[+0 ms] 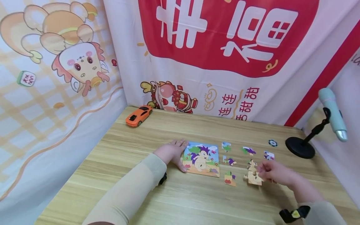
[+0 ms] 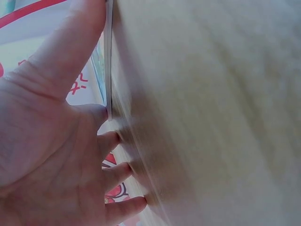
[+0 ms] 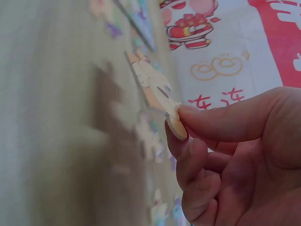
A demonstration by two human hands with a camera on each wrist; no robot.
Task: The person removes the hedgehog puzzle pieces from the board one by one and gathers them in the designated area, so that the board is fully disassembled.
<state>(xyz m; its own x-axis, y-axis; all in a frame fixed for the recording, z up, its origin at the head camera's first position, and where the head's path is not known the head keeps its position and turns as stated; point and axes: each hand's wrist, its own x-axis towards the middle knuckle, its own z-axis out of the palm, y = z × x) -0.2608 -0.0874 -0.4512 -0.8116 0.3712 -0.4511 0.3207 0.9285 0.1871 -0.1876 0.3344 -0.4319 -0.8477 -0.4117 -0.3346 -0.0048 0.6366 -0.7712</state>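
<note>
A square puzzle board (image 1: 201, 158) with a hedgehog picture lies on the table. My left hand (image 1: 172, 153) rests at its left side, fingers spread and straight; in the left wrist view the thumb and index finger of the left hand (image 2: 51, 136) lie along the board's edge (image 2: 109, 61). With thumb and fingertips my right hand (image 1: 271, 171) pinches a beige jigsaw piece (image 1: 255, 178) to the right of the board. The right wrist view shows this jigsaw piece (image 3: 153, 82) tilted above the table, with its shadow below.
Several loose puzzle pieces (image 1: 230, 178) lie between the board and my right hand and behind it. Farther right are a small round disc (image 1: 272, 143) and a microphone (image 1: 333, 114) on a black stand (image 1: 300, 147). An orange toy car (image 1: 139, 116) stands at the back left corner.
</note>
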